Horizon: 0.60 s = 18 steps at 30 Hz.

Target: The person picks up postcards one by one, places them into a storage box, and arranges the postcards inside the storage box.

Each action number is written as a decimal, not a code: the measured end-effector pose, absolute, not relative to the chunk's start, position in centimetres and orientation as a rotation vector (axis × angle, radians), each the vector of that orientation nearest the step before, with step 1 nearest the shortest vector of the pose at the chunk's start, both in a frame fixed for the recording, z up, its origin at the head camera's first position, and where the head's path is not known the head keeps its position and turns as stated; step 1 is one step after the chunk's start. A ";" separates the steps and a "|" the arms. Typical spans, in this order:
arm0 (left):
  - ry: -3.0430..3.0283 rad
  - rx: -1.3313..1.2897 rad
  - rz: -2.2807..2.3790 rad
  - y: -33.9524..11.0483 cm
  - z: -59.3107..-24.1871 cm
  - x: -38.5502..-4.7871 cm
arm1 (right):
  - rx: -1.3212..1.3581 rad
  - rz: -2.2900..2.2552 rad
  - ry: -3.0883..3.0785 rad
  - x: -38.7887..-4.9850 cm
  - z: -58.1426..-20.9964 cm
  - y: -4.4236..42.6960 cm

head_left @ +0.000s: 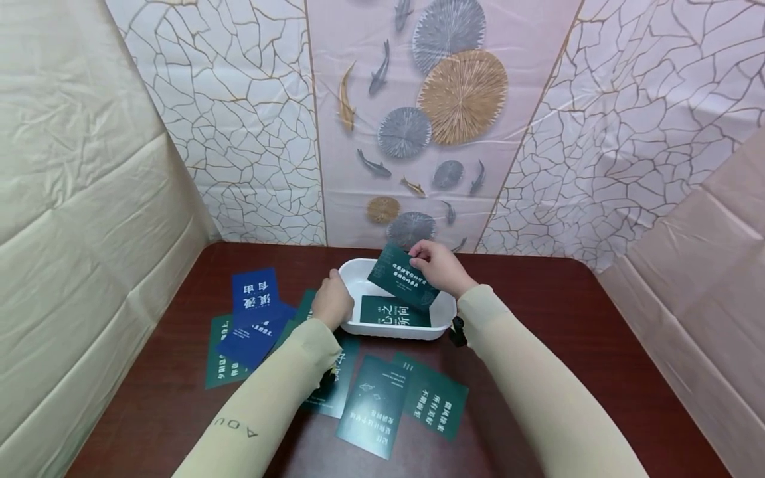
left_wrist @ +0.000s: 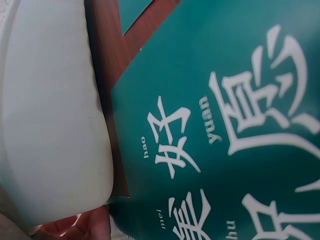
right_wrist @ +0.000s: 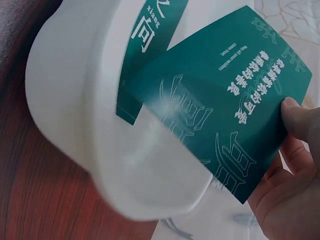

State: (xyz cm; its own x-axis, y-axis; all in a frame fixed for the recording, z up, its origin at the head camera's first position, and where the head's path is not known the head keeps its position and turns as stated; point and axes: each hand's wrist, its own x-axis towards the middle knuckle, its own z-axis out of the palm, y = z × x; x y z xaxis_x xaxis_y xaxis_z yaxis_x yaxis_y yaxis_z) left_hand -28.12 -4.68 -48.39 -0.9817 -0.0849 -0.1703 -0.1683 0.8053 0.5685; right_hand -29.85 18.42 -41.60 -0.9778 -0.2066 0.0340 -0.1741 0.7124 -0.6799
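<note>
Over the tray (head_left: 397,332), the right hand (head_left: 439,267) pinches a card (head_left: 399,276) by its edge; I'd keep that pinch light while the left hand (head_left: 332,302) grips the tray.

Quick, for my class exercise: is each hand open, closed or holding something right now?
Left hand: closed, holding the tray at its left end.
Right hand: closed, pinching a card.
</note>
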 end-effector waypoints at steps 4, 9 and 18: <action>2.849 -0.207 0.916 -4.6 -48.3 -28.0 | -0.341 -1.091 2.838 -30.1 -41.9 17.6; 2.855 -0.196 0.921 -4.7 -48.3 -28.0 | -0.366 -1.038 2.811 -30.0 -41.9 16.6; 2.869 -0.191 0.931 -4.7 -48.5 -28.0 | -0.350 -0.957 2.779 -30.7 -43.2 15.8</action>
State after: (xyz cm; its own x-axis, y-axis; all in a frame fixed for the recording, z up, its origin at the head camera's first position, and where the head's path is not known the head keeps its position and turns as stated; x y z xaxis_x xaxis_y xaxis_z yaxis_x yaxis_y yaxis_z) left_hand -28.02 -4.67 -48.53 -0.9849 -0.0832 -0.1520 -0.1565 0.8030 0.5750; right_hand -30.66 15.79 -43.22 -0.9559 -0.2784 -0.0935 -0.1619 0.7651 -0.6233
